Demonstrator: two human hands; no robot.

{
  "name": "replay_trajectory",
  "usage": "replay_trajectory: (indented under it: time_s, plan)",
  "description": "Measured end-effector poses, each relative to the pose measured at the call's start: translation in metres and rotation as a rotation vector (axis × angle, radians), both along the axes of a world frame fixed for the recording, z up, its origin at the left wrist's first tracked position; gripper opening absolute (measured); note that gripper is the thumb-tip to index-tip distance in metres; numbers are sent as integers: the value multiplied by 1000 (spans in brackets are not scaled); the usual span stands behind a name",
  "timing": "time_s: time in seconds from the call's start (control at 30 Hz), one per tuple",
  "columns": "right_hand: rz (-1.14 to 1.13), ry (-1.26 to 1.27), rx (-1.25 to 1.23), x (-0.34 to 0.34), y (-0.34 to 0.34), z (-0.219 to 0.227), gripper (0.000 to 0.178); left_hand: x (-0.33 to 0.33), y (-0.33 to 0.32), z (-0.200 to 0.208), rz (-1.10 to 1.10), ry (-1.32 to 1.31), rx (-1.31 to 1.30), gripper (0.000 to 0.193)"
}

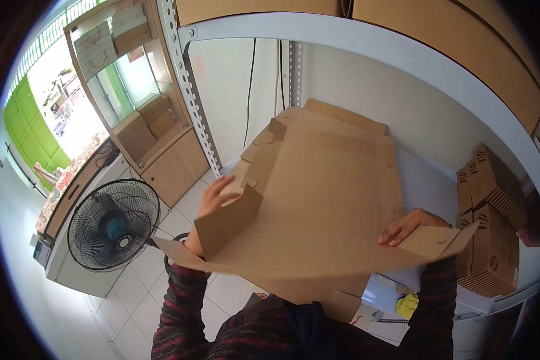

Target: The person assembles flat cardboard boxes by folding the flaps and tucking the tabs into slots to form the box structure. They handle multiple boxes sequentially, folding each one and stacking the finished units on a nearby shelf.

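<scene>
Large flat brown cardboard box blank point(336, 174) is laid across pale smooth shelf surface point(426, 171), near edge lifted toward the wearer. Step in hand judged to be flap folding: upright brown cardboard corner flap point(227, 227) is raised at near left. Left hand point(215, 197) is held just beyond it, slightly blurred, fingers apart, nothing seen gripped; contact can't be told. Right hand point(411, 227) is laid on the blank's right side, fingers nearly together, not clamped. Next move seems to call for the right side being kept pinned while the left flap is squared along its crease.

Surface/room: brown cardboard stacks point(492, 249) are kept at right; crumpled yellow cloth point(407, 306) is seen below them, leftward. Black round-caged fan point(114, 225) is stood at left, near wood-and-glass cabinet point(173, 161). Floor is laid with white square tiles point(132, 303).
</scene>
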State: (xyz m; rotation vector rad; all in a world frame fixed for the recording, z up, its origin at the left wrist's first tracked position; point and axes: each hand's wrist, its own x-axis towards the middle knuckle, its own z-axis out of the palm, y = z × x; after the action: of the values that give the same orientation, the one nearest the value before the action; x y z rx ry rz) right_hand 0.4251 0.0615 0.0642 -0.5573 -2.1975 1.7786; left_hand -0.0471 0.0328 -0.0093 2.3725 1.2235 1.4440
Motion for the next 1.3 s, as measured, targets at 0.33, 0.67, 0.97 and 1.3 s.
replay_trajectory:
  time_s: [0.33, 0.67, 0.97, 1.3]
  plan:
    - [-84, -36, -31, 20, 24, -29, 32, -8, 7, -3, -222, 74, -308, 22]
    - [-803, 84, 9, 23, 28, -75, 34, 32, 19, -15, 73, -473, -386, 37]
    - [-845, 63, -21, 1, 12, -62, 39, 35, 15, -19, 294, -281, -393, 57]
    - [-916, 125, -13, -3, 17, -73, 47, 50, -19, -11, 410, 290, -95, 73]
